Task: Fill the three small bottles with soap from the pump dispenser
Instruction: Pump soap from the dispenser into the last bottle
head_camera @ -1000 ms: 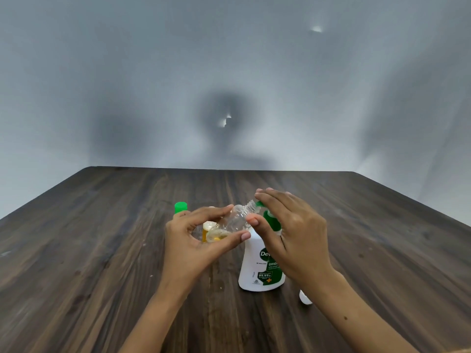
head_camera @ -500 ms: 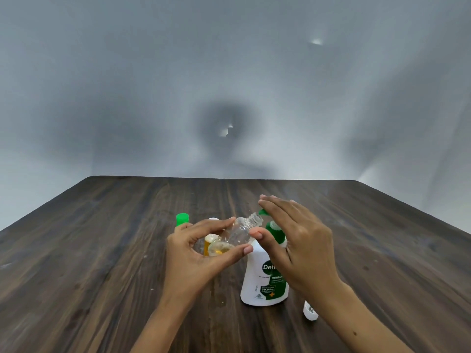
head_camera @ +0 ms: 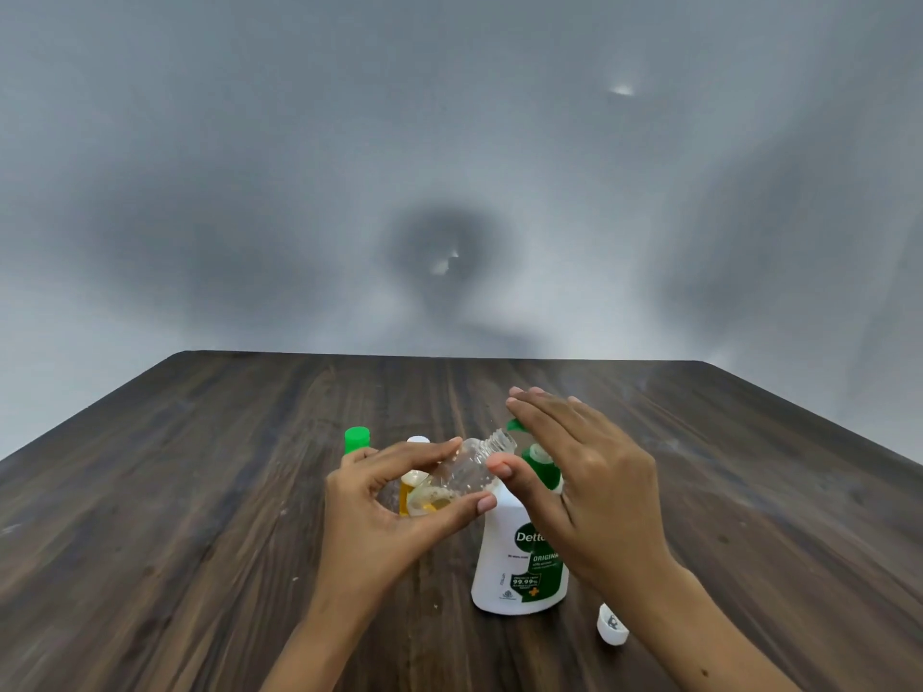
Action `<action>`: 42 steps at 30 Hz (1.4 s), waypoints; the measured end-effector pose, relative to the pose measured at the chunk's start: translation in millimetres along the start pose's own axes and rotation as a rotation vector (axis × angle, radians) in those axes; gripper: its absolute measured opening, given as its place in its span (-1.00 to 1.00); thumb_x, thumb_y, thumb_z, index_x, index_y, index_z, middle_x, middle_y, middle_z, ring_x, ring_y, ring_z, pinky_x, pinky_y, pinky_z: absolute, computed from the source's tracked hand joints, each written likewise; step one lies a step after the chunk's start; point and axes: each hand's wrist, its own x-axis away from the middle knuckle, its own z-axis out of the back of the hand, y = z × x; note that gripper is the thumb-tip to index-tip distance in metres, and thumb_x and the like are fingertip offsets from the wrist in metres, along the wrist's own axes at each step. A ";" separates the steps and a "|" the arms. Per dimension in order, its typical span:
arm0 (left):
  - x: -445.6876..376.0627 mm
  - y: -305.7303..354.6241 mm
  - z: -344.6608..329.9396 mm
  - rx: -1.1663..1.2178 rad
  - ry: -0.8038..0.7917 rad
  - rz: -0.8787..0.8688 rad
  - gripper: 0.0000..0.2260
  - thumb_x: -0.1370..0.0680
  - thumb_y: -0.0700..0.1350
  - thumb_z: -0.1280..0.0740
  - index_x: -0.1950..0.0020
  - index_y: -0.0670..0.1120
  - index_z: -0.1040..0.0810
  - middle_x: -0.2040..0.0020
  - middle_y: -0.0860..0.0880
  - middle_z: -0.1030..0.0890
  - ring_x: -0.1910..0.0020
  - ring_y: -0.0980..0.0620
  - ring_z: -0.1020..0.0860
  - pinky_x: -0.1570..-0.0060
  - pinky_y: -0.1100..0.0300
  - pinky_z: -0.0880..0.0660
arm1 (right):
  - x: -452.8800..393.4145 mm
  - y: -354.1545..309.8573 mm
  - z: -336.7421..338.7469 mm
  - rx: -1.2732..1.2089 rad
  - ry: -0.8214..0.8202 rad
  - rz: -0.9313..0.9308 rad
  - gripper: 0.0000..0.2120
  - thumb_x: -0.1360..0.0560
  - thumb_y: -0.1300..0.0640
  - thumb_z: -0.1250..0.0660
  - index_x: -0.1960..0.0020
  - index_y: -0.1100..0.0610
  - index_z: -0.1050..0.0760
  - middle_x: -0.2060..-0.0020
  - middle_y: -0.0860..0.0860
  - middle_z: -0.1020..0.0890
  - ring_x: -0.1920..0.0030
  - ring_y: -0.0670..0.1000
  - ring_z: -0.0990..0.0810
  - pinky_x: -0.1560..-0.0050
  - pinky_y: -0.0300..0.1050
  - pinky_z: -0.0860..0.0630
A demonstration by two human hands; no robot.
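My left hand (head_camera: 379, 506) grips a small clear bottle (head_camera: 464, 472), tilted with its open threaded mouth toward the green spout of the white pump dispenser (head_camera: 514, 566). A little yellow soap lies at the bottle's bottom. My right hand (head_camera: 584, 486) hovers over the green pump head (head_camera: 542, 464) with fingers straight, thumb beside the bottle's neck. Behind my left hand stand a bottle with a green cap (head_camera: 357, 438) and a bottle with a white cap (head_camera: 417, 444) holding yellow soap, both mostly hidden.
A loose white cap (head_camera: 611, 625) lies on the dark wooden table (head_camera: 175, 541) just right of the dispenser, near my right forearm. A plain grey wall rises behind the table's far edge.
My right hand has lifted slightly off the pump head, its fingers now straighter. The left hand keeps the tilted bottle at the spout. The view has tilted a little.
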 end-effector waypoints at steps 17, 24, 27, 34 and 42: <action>0.7 0.0 3.0 -0.007 -0.002 0.004 -0.54 -0.16 0.43 -0.46 0.06 0.23 -0.66 0.09 0.31 -0.67 -0.02 0.12 -0.62 -0.04 0.25 -0.45 | 6.1 -2.3 -2.2 -0.003 -0.010 -0.018 -0.33 -0.56 -0.33 0.03 -0.06 0.16 -0.64 -0.01 0.02 -0.67 -0.02 0.01 -0.64 -0.15 -0.14 -0.41; 0.3 5.0 3.1 -0.005 0.005 -0.001 -0.60 -0.14 0.30 -0.51 0.07 0.22 -0.65 0.10 0.33 -0.66 -0.01 0.25 -0.59 -0.02 0.12 -0.46 | -1.6 -0.6 1.0 -0.002 -0.014 0.002 -0.32 -0.56 -0.33 0.04 -0.08 0.16 -0.63 -0.03 0.03 -0.67 -0.03 0.01 -0.64 -0.17 -0.14 -0.38; -0.1 4.9 3.0 -0.004 0.000 0.001 -0.58 -0.14 0.37 -0.49 0.08 0.24 -0.64 0.10 0.32 -0.66 -0.01 0.18 -0.61 -0.03 0.14 -0.46 | 4.1 -3.0 -1.3 -0.016 -0.002 -0.019 -0.34 -0.56 -0.33 0.02 -0.04 0.15 -0.64 0.01 0.01 -0.68 0.01 0.00 -0.64 -0.04 -0.21 -0.44; 0.7 4.7 1.8 0.001 0.003 0.010 -0.59 -0.14 0.30 -0.52 0.08 0.20 -0.67 0.10 0.30 -0.67 -0.01 0.17 -0.61 -0.06 0.03 -0.49 | -2.1 -0.2 1.8 0.004 -0.003 0.014 -0.31 -0.56 -0.32 0.05 -0.08 0.17 -0.63 -0.02 0.04 -0.67 -0.02 0.03 -0.65 -0.18 -0.09 -0.36; 1.1 4.0 3.1 -0.012 -0.004 0.000 -0.57 -0.14 0.38 -0.48 0.07 0.24 -0.65 0.09 0.32 -0.66 -0.01 0.22 -0.60 -0.05 0.08 -0.47 | 4.0 -3.1 0.6 -0.009 -0.008 -0.009 -0.32 -0.56 -0.33 0.04 -0.05 0.16 -0.64 0.01 0.02 -0.68 0.01 0.01 -0.64 -0.12 -0.15 -0.40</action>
